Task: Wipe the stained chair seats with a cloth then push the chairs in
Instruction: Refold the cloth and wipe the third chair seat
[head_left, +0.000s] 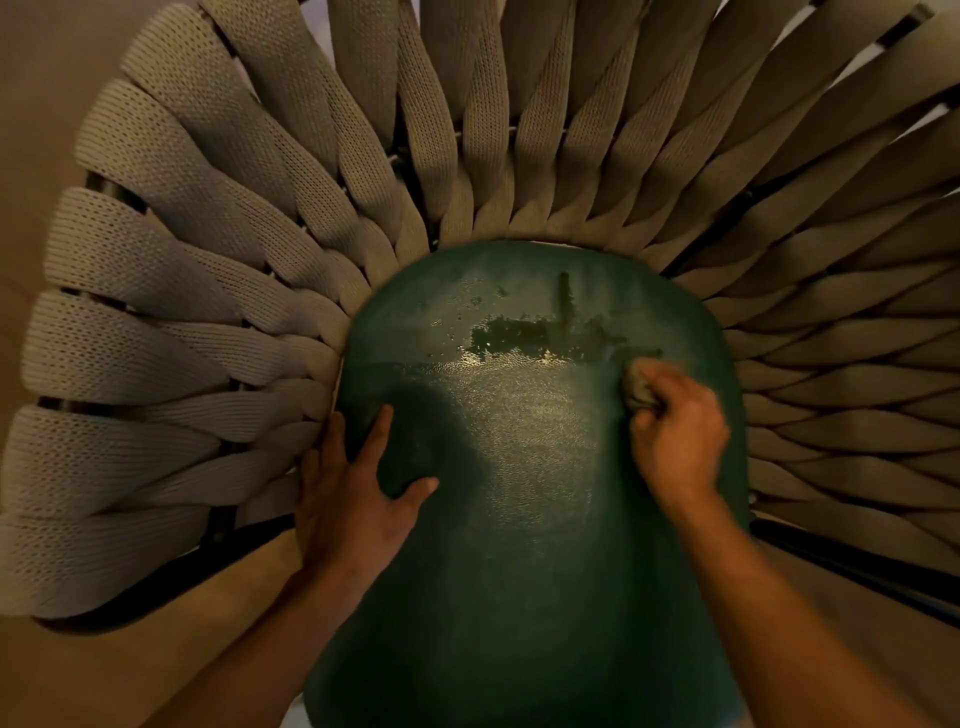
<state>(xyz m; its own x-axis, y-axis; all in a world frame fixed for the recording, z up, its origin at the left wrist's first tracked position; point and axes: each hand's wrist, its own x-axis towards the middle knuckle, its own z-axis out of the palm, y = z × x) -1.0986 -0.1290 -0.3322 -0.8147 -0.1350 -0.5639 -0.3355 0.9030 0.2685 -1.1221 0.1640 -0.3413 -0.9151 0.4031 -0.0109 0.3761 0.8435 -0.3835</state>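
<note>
A dark green chair seat (519, 493) fills the centre and lower half of the frame, ringed from left through the top to the right by the chair's woven beige straps (208, 270). The left hand (358, 488) lies flat at centre left, fingers straight and spread, pressing the seat's left edge. At centre right, the right hand (675, 431) has its fingers curled around a bunched cloth (638, 387) pressed on the seat, just beside a wet stain (540, 335) in the upper middle of the seat.
</note>
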